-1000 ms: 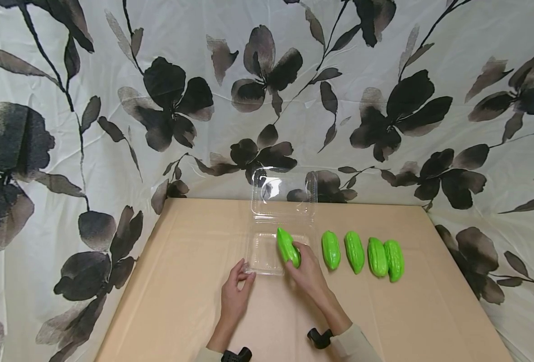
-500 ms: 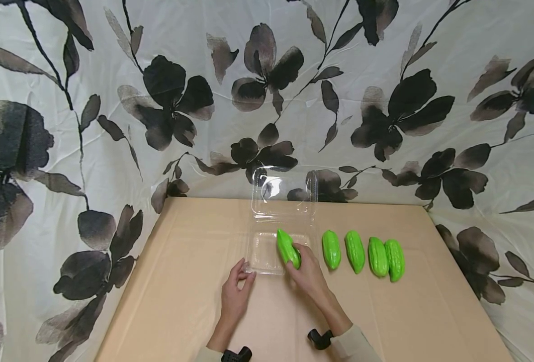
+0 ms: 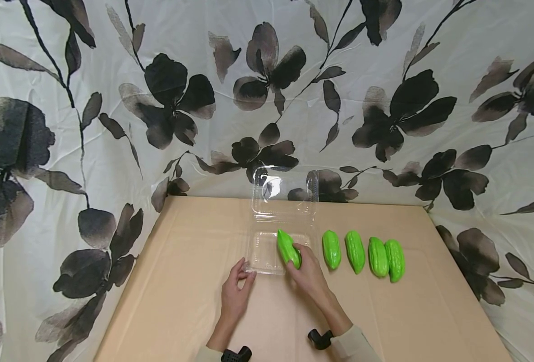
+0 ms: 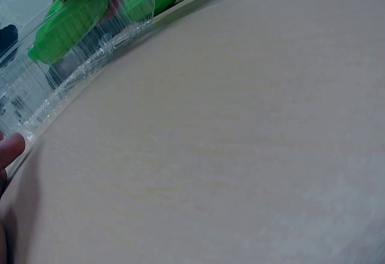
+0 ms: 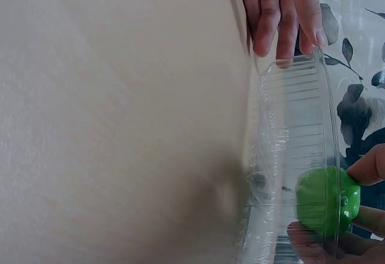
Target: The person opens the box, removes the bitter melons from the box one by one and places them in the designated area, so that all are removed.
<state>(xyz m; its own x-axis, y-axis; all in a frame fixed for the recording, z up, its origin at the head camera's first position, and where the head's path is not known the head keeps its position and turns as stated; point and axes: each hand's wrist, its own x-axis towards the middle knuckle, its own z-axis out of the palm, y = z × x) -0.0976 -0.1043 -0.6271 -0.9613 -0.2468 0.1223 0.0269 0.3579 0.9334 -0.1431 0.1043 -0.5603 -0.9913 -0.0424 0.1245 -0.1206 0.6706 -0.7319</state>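
A clear plastic clamshell container [image 3: 263, 254] stands with its lid [image 3: 282, 193] raised at the back. My left hand [image 3: 234, 296] pinches its near left corner; in the right wrist view the thumb is at the rim and the fingers lie along the outside wall. My right hand [image 3: 309, 274] grips a glossy green, ribbed, cucumber-shaped vegetable [image 3: 287, 248] between thumb and fingers, at the right side of the container's base. Through the clear wall, the right wrist view shows the blunt stem end of the vegetable [image 5: 328, 199], with fingers on both sides.
To the right of the container lies a row of similar green vegetables: one [image 3: 331, 250] nearest, another [image 3: 355, 252] beside it, then two close together [image 3: 378, 257] at the end. All are on a tan tabletop [image 3: 194, 241]. Behind hangs a floral cloth [image 3: 321, 115].
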